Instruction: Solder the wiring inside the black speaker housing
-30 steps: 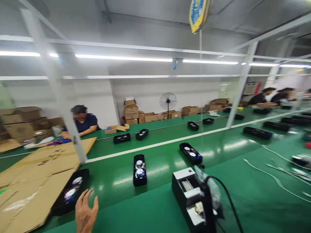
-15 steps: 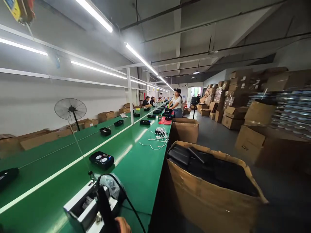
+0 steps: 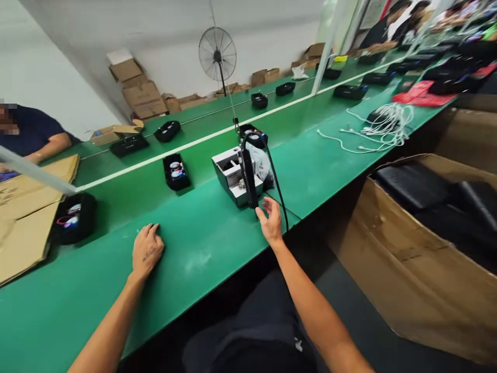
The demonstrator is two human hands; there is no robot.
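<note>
My left hand (image 3: 147,249) rests on the green workbench (image 3: 202,248) with its fingers curled in; whatever may be under them is hidden. Beside the bench's front edge, my right hand (image 3: 271,221) is open, thumb and fingers apart. Close to its fingertips hangs a black electric screwdriver (image 3: 248,178) on a cord, its cable looping down to the right; the hand is not wrapped round it. Behind the screwdriver stands a white-and-black parts box (image 3: 229,181) holding small pieces, with a clear plastic bag (image 3: 260,161) next to it.
Black cases with round white parts, such as one case (image 3: 175,172), stand along the bench. White cables (image 3: 388,129) lie to the right near a red bag (image 3: 421,94). A large carton (image 3: 388,228) of black items stands at right. Across the bench sits a person (image 3: 39,132) near flat cardboard (image 3: 31,223).
My view has swung left and down from the length of the workshop to the bench before me. Both my forearms and hands now show; earlier only part of one hand was visible by the screwdriver.
</note>
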